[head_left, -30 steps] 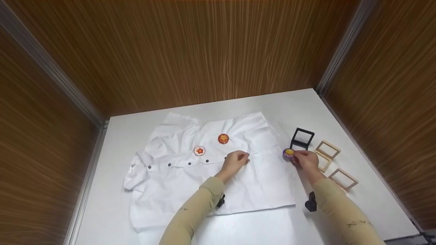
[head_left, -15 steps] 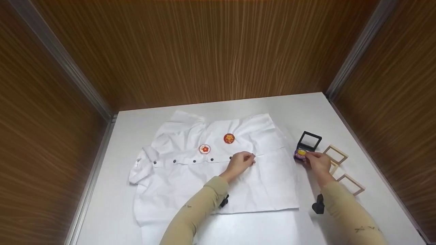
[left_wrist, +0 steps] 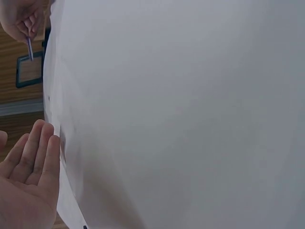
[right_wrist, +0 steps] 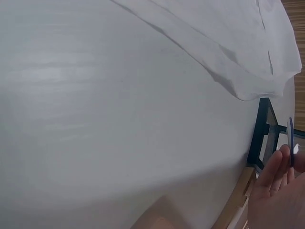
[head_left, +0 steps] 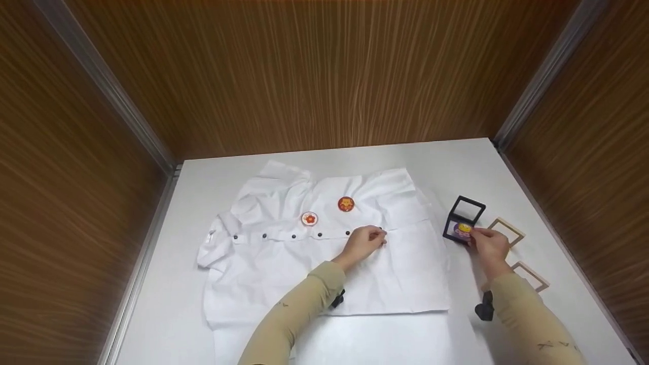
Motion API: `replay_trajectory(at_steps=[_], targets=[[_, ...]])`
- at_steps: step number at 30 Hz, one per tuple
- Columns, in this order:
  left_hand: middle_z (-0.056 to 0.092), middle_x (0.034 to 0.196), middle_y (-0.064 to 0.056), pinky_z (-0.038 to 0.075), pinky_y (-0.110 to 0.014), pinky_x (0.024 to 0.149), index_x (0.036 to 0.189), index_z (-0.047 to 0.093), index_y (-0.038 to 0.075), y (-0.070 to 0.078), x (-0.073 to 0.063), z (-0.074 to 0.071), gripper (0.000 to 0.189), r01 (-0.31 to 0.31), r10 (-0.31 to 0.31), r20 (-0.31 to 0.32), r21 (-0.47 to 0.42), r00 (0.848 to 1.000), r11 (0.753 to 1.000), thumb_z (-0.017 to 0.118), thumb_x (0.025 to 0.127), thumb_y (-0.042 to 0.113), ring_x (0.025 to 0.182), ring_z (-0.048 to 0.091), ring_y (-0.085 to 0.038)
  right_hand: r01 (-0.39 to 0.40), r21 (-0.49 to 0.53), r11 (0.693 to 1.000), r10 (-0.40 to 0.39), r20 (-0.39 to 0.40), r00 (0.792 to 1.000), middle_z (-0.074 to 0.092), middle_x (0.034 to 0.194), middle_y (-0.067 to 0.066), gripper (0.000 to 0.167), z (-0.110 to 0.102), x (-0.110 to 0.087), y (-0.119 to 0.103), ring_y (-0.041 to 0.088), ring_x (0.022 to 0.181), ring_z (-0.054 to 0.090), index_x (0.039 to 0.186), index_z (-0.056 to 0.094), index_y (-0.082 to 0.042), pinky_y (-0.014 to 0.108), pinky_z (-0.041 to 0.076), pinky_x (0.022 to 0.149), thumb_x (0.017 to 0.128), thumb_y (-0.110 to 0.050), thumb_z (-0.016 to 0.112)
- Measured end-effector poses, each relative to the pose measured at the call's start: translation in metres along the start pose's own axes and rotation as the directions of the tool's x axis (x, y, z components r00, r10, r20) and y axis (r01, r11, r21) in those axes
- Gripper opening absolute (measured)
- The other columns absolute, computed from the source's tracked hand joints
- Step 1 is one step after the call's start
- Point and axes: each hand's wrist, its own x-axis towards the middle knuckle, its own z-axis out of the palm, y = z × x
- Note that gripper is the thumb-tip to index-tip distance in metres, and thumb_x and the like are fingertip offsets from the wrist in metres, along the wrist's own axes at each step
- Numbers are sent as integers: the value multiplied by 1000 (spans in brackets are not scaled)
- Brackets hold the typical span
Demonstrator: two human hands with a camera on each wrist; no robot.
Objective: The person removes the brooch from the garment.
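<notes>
Thumb and fingertips of my right hand (head_left: 490,248) pinch a round purple and yellow badge (head_left: 462,229) at its right edge. It is held over the lower half of an opened black hinged frame (head_left: 447,228); whether they touch I cannot tell. In the right wrist view the badge (right_wrist: 291,143) appears edge-on. My left hand (head_left: 362,244) is at the button strip of a white shirt (head_left: 410,268), its fingers fairly straight in the left wrist view and holding nothing. A red badge (head_left: 346,204) and a white badge (head_left: 310,219) with a red flower lie on the shirt.
Beside the right hand stand two opened light wooden frames, one farther (head_left: 516,234) and one nearer (head_left: 542,284), partly hidden by the hand and sleeve. Wood-grain panels (head_left: 324,76) enclose the white table (head_left: 446,152) at the back and sides.
My right hand has carried the purple and yellow badge rightward, from beside the black frame to over its lower half. The left hand stays at the shirt. The head view has shifted slightly.
</notes>
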Motion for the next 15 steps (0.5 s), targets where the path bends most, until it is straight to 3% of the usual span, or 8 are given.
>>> replay_trajectory(at_steps=[7, 15], targets=[[81, 106, -15, 57, -13, 82, 117, 76, -4, 4, -4, 2, 21, -6, 6, 23, -19, 1000, 1000, 65, 104, 9, 99, 77, -18, -46, 37, 998, 46, 7, 999, 61, 66, -18, 17, -1, 1, 0, -4, 61, 62, 115, 67, 3, 13, 56, 62, 103, -9, 65], [80, 108, -16, 58, -14, 82, 118, 75, -4, 7, -8, 1, 22, -6, 6, 35, -15, 999, 1000, 64, 104, 7, 101, 78, -22, -8, -7, 1000, 8, -14, 1000, 58, 69, -17, 30, 5, 2, -3, -5, 60, 62, 124, 64, 11, 12, 56, 62, 102, -8, 66]])
